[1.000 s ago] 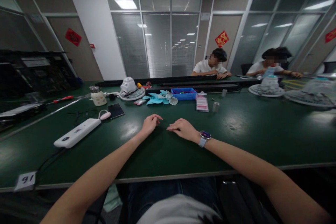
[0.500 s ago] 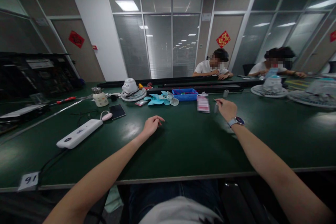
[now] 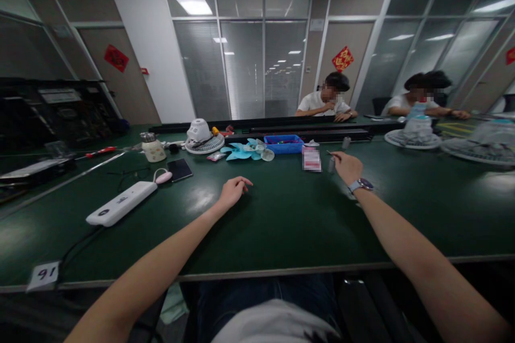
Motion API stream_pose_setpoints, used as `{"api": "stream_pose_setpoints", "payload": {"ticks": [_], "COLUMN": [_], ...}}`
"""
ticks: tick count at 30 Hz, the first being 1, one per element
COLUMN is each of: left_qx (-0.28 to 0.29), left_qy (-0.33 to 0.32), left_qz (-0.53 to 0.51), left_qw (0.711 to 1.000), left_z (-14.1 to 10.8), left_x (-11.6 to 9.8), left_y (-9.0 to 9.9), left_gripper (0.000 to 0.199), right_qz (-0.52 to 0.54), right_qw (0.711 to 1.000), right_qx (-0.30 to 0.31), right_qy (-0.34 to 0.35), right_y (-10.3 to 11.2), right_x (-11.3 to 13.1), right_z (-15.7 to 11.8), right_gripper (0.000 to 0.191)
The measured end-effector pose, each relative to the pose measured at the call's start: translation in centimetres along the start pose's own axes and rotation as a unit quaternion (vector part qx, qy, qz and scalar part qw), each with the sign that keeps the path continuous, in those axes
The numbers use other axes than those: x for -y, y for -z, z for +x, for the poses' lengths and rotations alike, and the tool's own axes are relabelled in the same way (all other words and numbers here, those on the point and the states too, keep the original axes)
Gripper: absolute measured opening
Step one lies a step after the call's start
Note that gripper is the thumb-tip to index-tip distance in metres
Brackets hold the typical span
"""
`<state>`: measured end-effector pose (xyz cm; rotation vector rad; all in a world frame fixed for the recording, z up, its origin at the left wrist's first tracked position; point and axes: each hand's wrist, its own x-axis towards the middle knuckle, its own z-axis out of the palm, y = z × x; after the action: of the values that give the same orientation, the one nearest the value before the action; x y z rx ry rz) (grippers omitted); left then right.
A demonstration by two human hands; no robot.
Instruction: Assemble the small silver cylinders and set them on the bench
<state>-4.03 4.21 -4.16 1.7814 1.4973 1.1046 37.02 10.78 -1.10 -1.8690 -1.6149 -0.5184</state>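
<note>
My left hand (image 3: pixel 234 192) rests on the green table (image 3: pixel 273 225), fingers loosely stretched and partly curled, holding nothing. Farther right, my right hand (image 3: pixel 348 168), with a watch (image 3: pixel 365 184) at its wrist, pinches a thin stick-like piece (image 3: pixel 329 153) too small to name. Just below that piece stands a small grey cylinder (image 3: pixel 331 165), close to my fingertips. A pink-and-white packet (image 3: pixel 311 159) lies left of it. Behind is a similar grey cylinder (image 3: pixel 346 142).
A blue tray (image 3: pixel 284 144), light-blue fan blades (image 3: pixel 243 150) and a white fan part (image 3: pixel 200 132) line the back. Left are a phone (image 3: pixel 179 170), a bottle (image 3: pixel 153 148) and a white power strip (image 3: pixel 123 203). Two people sit across the table.
Both my hands stay almost where they were. The thin piece in my right hand is tilted slightly differently. Across the table, one person's hand has risen towards the face.
</note>
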Motion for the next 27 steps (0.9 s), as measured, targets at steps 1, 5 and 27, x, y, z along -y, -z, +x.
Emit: {"api": "stream_pose_setpoints", "payload": {"ticks": [1,5,27], "left_qx": [0.001,0.005,0.038], "left_qy": [-0.001,-0.002,-0.049], "left_qz": [0.001,0.005,0.000], "left_qw": [1.000,1.000,0.998], "left_z": [0.0,0.0,-1.7], "left_x": [0.0,0.1,-2.3], "left_y": [0.0,0.0,0.2], "left_gripper": [0.036,0.036,0.034], "right_qz": [0.004,0.021,0.401], "right_qw": [1.000,0.999,0.910], "right_qx": [0.002,0.018,0.087], "right_qy": [-0.006,-0.028,0.061], "right_y": [0.1,0.2,1.9], "right_x": [0.0,0.0,10.2], "right_z": [0.0,0.0,-5.3], "right_gripper": [0.035,0.036,0.053]}}
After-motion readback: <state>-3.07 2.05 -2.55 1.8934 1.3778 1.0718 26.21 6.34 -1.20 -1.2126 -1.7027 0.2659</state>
